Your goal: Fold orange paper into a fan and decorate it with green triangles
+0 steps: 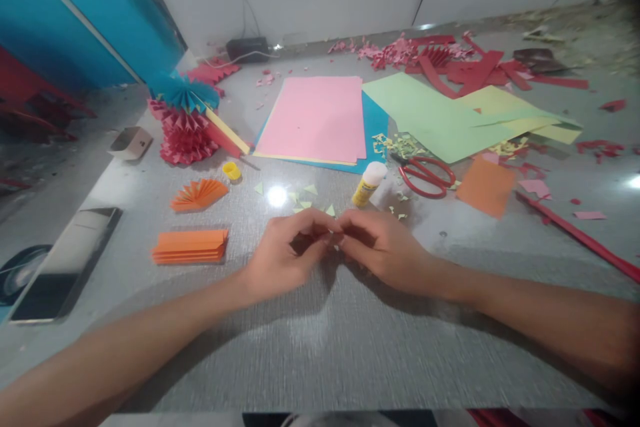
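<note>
My left hand (290,247) and my right hand (383,243) meet fingertip to fingertip over the middle of the table, both closed in a pinch. A small whitish bit shows at the fingertips, too tiny to name. Just beyond my right hand a glue stick (369,185) stands uncapped and upright, its white end up. Its yellow cap (231,171) lies farther left. Pale green paper scraps (306,200) are scattered beyond my left hand. To the left sit a pleated orange paper fan (199,195) and a folded orange paper strip (190,246).
Red-handled scissors (427,177) and an orange paper square (486,187) lie to the right. Behind are pink sheets (320,117), green paper (440,117) and red scraps (465,73). Pleated red rosettes (185,137) and a phone (65,263) are at left.
</note>
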The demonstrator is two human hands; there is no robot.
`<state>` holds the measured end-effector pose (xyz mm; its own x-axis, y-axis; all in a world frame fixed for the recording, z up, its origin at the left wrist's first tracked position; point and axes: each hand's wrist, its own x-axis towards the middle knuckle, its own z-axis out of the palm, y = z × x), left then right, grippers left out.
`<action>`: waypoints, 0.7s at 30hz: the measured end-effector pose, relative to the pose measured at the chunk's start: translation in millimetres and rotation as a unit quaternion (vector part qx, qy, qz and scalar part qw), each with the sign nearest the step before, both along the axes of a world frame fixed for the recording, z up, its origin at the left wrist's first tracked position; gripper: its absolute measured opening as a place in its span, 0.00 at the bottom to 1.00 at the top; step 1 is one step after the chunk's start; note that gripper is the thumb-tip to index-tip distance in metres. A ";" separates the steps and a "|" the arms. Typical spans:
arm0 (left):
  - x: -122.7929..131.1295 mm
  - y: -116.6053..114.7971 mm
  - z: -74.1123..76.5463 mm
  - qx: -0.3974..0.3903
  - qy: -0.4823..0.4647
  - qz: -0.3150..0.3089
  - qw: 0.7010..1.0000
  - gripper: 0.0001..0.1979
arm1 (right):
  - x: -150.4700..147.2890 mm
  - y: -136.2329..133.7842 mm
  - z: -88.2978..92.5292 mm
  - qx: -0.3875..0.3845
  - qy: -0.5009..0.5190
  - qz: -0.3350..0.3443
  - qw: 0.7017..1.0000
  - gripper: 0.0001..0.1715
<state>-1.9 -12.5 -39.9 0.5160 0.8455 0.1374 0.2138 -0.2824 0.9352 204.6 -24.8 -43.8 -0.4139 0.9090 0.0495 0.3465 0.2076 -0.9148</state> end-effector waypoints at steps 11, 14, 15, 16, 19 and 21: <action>-0.1 -0.8 1.8 0.022 0.012 0.024 0.999 0.08 | -1.5 -0.8 1.2 -0.024 0.022 -0.016 0.999 0.09; -0.5 -0.8 2.1 0.032 0.009 0.028 0.999 0.07 | -1.8 -0.4 0.4 -0.019 0.029 -0.017 0.999 0.08; -0.6 -0.9 2.0 0.036 0.010 0.030 0.999 0.07 | -1.8 -0.2 0.0 -0.017 0.030 -0.017 0.999 0.08; -0.7 -0.9 1.9 0.039 0.012 0.032 0.999 0.06 | -1.7 -0.1 -0.4 -0.015 0.030 -0.018 0.999 0.08; -0.9 -0.8 1.2 0.042 0.018 0.037 0.998 0.05 | -1.5 0.1 -1.1 -0.006 0.022 -0.020 1.000 0.08; -0.9 -0.5 1.0 0.036 0.016 0.033 0.999 0.05 | -1.5 -0.1 -0.4 0.000 0.016 -0.020 1.000 0.08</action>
